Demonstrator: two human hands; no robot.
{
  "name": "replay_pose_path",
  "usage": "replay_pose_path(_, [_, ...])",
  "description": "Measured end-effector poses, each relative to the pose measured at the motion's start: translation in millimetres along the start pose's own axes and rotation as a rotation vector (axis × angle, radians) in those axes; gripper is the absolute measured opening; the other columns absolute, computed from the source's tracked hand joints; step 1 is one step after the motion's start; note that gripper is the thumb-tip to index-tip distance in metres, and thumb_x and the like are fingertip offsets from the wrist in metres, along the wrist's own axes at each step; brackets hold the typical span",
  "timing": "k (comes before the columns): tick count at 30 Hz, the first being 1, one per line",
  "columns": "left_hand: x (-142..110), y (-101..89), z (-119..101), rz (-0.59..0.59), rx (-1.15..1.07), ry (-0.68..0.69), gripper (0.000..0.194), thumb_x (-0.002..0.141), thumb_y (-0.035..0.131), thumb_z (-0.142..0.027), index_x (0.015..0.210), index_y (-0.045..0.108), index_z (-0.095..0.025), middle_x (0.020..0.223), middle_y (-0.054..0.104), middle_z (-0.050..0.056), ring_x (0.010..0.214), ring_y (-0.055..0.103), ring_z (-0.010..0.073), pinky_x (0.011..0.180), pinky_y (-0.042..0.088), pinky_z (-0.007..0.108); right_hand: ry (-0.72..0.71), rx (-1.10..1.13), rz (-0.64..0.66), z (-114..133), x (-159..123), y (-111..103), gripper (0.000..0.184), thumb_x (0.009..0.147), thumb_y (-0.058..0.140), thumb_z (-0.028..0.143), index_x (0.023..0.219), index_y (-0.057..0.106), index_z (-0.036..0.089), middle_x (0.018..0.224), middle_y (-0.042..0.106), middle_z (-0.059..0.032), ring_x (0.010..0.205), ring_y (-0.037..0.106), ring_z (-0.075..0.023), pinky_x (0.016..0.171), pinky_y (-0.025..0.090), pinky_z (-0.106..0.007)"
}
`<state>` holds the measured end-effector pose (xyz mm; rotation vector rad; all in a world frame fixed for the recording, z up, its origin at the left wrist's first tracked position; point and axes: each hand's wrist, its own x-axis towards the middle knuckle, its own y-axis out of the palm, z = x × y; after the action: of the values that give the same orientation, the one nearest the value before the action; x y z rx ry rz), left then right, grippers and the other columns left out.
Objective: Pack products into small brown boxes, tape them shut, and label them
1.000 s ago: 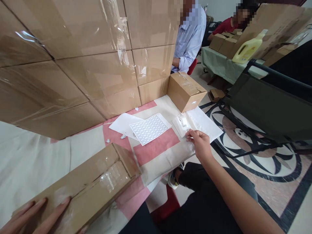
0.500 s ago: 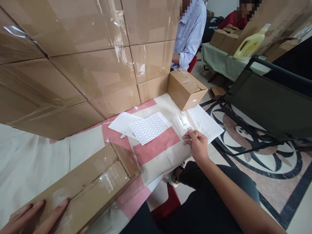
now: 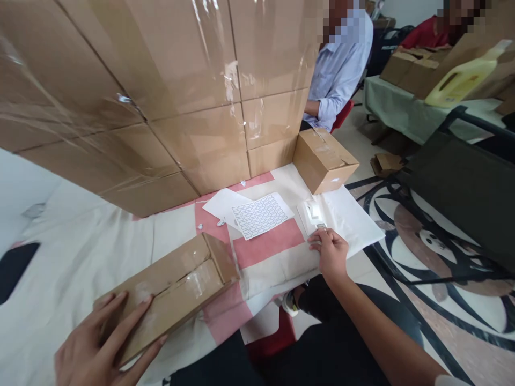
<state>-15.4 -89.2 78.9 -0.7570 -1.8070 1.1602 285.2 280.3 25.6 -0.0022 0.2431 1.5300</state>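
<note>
A long taped cardboard box (image 3: pixel 181 292) lies on the cloth-covered table at front left. Across its near end spreads my left hand (image 3: pixel 100 338), fingers on the top and thumb along the near side. My right hand (image 3: pixel 332 252) is pinched closed at the lower end of a small white object that looks like a tape dispenser (image 3: pixel 314 213). A small greyish piece shows at those fingertips, but what they hold is too small to tell. Left of that hand, a sheet of blue-outlined blank labels (image 3: pixel 263 215) partly overlaps a plain white sheet (image 3: pixel 219 206).
Stacked, taped cartons (image 3: pixel 193 134) wall the table's far side. A smaller cardboard box (image 3: pixel 325 161) stands at the back right, beside white paper (image 3: pixel 356 222). A person in a light blue shirt (image 3: pixel 341 64) sits beyond. A dark chair (image 3: pixel 462 177) stands at right; a phone-like dark object (image 3: pixel 16 271) lies far left.
The view has turned left, so things appear shifted right. More of my left hand shows on the box. My right hand stays pinched at the white dispenser-like object.
</note>
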Motion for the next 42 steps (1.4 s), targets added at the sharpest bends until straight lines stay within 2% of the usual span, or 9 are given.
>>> replay_pose_path(4, [8,-1.6,-20,-0.047,0.14,0.033,0.067,0.085,0.062,-0.051,0.149,0.044,-0.047,0.148,0.049,0.011,0.132,0.051,0.0428,0.102,0.044,0.062,-0.061,-0.03,0.011,-3,4,7,0.037,0.074,0.07,0.035,0.052,0.044,0.022,0.071,0.063,-0.0008,0.062,0.065,-0.0147,0.05,0.054,-0.025])
replay_pose_path(10, [17,-3.8,-35,-0.096,0.172,0.032,0.052,0.09,0.057,-0.057,0.136,0.062,-0.032,0.14,0.054,0.014,0.128,0.053,0.0381,0.098,0.044,0.053,-0.16,-0.109,0.04,-10,15,3,0.024,0.074,0.064,0.032,0.055,0.055,0.022,0.055,0.058,0.0032,0.049,0.059,-0.0131,0.055,0.052,-0.026])
replay_pose_path(21, [20,-5.9,-44,-0.059,0.077,-0.046,0.058,0.082,0.07,-0.054,0.134,0.065,-0.03,0.142,0.051,0.013,0.133,0.048,0.0363,0.107,0.038,0.052,-0.376,-0.26,0.046,-11,11,0,0.025,0.071,0.056,0.028,0.049,0.046,0.023,0.061,0.061,0.0,0.052,0.052,-0.0141,0.055,0.043,-0.028])
replay_pose_path(28, [21,-5.5,-46,-0.057,0.055,-0.062,0.058,0.082,0.071,-0.055,0.135,0.064,-0.033,0.142,0.05,0.013,0.133,0.048,0.0352,0.107,0.037,0.053,-0.36,-0.259,0.033,-16,21,-2,0.019,0.07,0.054,0.027,0.051,0.05,0.024,0.037,0.036,0.007,0.041,0.035,-0.0134,0.048,0.033,-0.029])
replay_pose_path(30, [21,-5.6,-46,-0.061,0.044,-0.072,0.059,0.08,0.072,-0.054,0.135,0.064,-0.034,0.141,0.05,0.012,0.133,0.048,0.0353,0.108,0.036,0.053,-0.386,-0.257,0.028,-17,19,-1,0.023,0.069,0.056,0.026,0.048,0.045,0.024,0.038,0.036,0.0066,0.043,0.038,-0.0138,0.051,0.035,-0.029])
replay_pose_path(32, [21,-5.0,-48,-0.067,0.036,-0.081,0.059,0.08,0.073,-0.055,0.135,0.064,-0.035,0.141,0.05,0.012,0.133,0.048,0.0353,0.109,0.036,0.054,-0.438,-0.246,0.049,-16,11,4,0.028,0.07,0.056,0.026,0.047,0.041,0.024,0.046,0.047,0.0026,0.054,0.051,-0.0173,0.059,0.041,-0.031])
replay_pose_path(36, [19,-2.7,-57,-0.089,0.046,-0.127,0.058,0.079,0.073,-0.054,0.133,0.065,-0.035,0.14,0.052,0.013,0.131,0.049,0.0357,0.108,0.036,0.054,-0.548,-0.194,0.271,-5,-25,29,0.041,0.081,0.06,0.031,0.051,0.033,0.025,0.065,0.063,-0.0034,0.083,0.07,-0.0245,0.077,0.05,-0.034])
replay_pose_path(40, [19,-8.5,-81,-0.158,0.083,-0.152,0.054,0.082,0.072,-0.05,0.132,0.065,-0.031,0.14,0.056,0.013,0.133,0.047,0.0373,0.107,0.036,0.055,-0.729,-0.086,0.704,13,-77,57,0.048,0.091,0.063,0.026,0.054,0.033,0.023,0.071,0.068,-0.0041,0.082,0.072,-0.0228,0.074,0.052,-0.034])
replay_pose_path(42, [19,-15.8,-99,-0.266,0.069,-0.122,0.045,0.085,0.069,-0.047,0.126,0.066,-0.029,0.139,0.059,0.011,0.135,0.046,0.0366,0.108,0.034,0.055,-0.787,-0.052,0.908,21,-103,66,0.047,0.094,0.062,0.02,0.055,0.036,0.022,0.077,0.072,-0.005,0.083,0.073,-0.0211,0.072,0.053,-0.032])
